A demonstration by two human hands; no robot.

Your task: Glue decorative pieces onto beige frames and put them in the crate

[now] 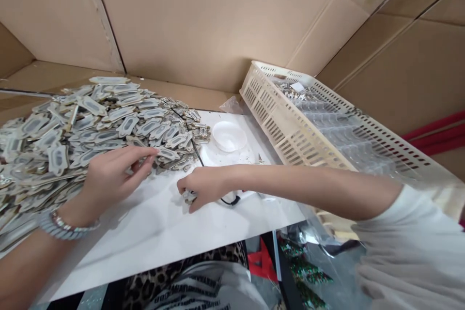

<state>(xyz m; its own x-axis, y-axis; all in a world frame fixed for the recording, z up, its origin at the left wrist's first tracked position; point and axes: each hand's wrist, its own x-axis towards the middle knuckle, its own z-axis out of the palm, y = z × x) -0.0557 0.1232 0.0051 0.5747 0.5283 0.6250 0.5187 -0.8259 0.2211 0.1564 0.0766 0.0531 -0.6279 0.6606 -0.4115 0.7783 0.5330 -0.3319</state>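
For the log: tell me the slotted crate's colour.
Cream, seen in the head view: the crate right of the small bowl.

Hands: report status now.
Left hand fingering heap of grey oval cards. Right hand pinching small silver piece on white board. Black cable alongside.

Heap of cards point(83, 126) left, basket point(290, 126) right (dish point(228, 135) between).

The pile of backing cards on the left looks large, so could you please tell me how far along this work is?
Done: the cream crate holds a few small pieces at its far end. In hand: the right hand presses a small item onto the white board, while the left hand reaches its fingertips to a card at the edge of the pile. Left: the pile remains large, so most seems undone.
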